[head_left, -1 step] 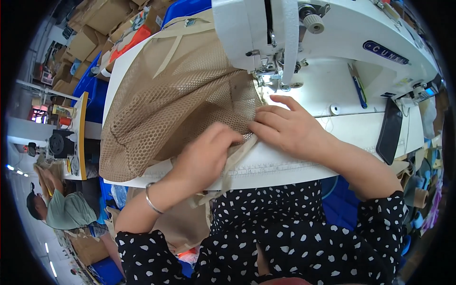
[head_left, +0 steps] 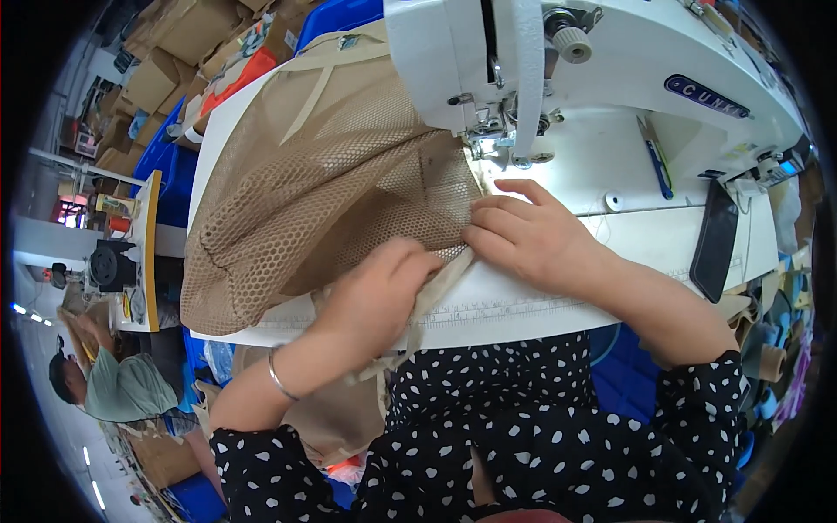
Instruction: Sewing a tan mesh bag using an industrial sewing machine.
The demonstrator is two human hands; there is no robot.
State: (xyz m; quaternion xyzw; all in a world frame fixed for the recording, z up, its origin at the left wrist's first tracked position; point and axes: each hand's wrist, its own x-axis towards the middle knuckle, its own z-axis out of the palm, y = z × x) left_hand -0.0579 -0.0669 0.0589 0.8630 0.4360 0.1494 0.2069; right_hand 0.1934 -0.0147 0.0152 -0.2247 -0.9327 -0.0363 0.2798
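Note:
A tan mesh fabric piece (head_left: 288, 209) lies bunched on the white table, its right edge running under the needle area of a white sewing machine (head_left: 445, 74). Along that edge runs a beige binding strip (head_left: 440, 283), which trails down over the table's front. My left hand (head_left: 379, 283) has its fingers closed on the mesh edge and strip, thumb side hidden. Farther right, my right hand (head_left: 536, 235) presses the same edge just before the presser foot (head_left: 491, 146), fingers bent against the mesh, index finger lifted.
On the table right of the needle are a small white bobbin (head_left: 614, 201), a blue thread snipper (head_left: 658, 166) and a dark phone (head_left: 715, 240). A printed ruler (head_left: 497, 311) follows the front edge. Cardboard boxes (head_left: 179, 48) stand back left; another person (head_left: 131, 383) works at far left.
My left hand has shifted slightly nearer to me along the strip. My right hand is almost where it was, still on the mesh edge.

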